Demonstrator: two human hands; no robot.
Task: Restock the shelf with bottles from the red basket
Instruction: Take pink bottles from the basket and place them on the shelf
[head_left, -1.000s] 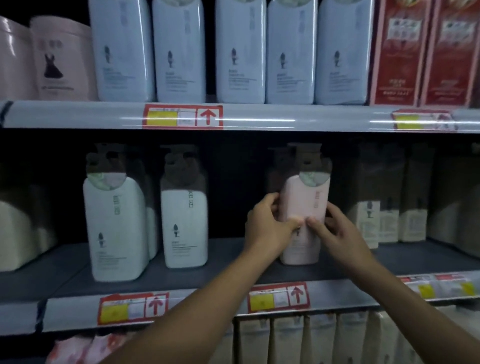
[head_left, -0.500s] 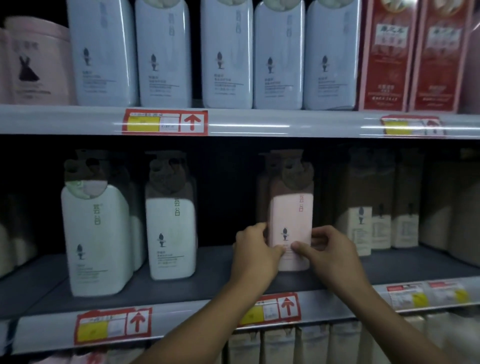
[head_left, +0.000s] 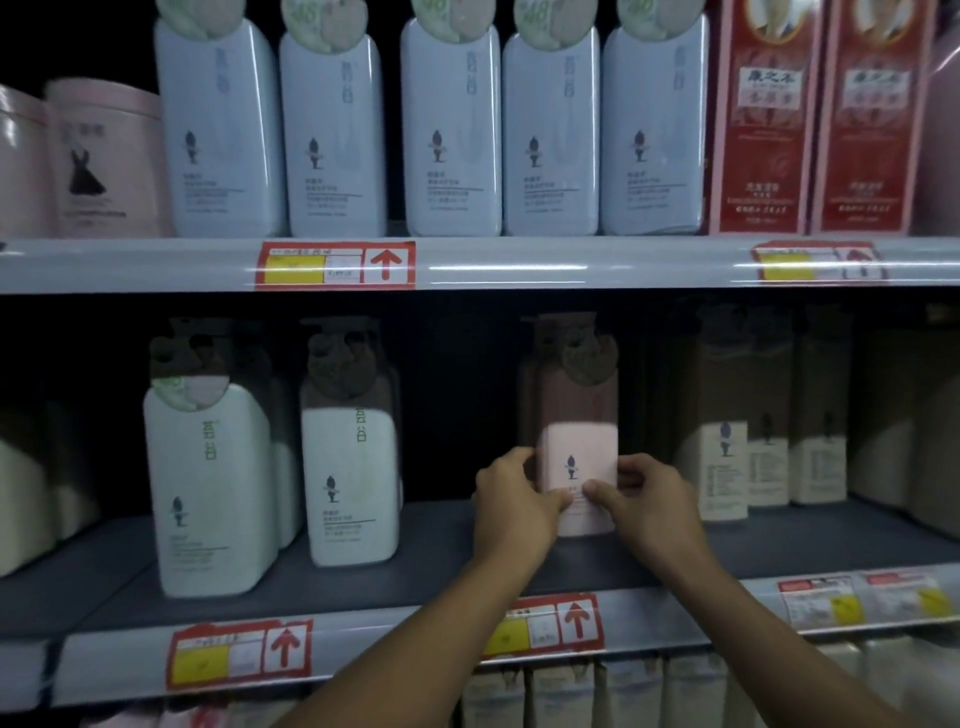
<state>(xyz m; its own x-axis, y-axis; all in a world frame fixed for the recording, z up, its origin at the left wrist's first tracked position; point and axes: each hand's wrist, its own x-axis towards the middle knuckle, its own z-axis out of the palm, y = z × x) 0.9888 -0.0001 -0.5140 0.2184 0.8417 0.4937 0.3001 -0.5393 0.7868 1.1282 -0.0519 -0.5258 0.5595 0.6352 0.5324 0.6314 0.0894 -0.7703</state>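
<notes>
A pink pump bottle (head_left: 577, 447) stands upright on the middle shelf (head_left: 545, 571), set well back with its top in shadow. My left hand (head_left: 514, 506) grips its left side, thumb across the front label. On the other side, my right hand (head_left: 647, 501) holds the bottle's right edge, thumb also on the front. The red basket is not in view.
Two white pump bottles (head_left: 208, 488) (head_left: 350, 483) stand left on the same shelf, a dark gap between them and the pink one. Brown-and-white bottles (head_left: 724, 467) stand to the right. The upper shelf holds pale blue bottles (head_left: 452, 130) and red boxes (head_left: 763, 119). Price tags (head_left: 545, 626) line the shelf edge.
Both hands have pushed the pink bottle further back into the shelf, and it now stands deeper in shadow. The view has come closer and tipped up slightly.
</notes>
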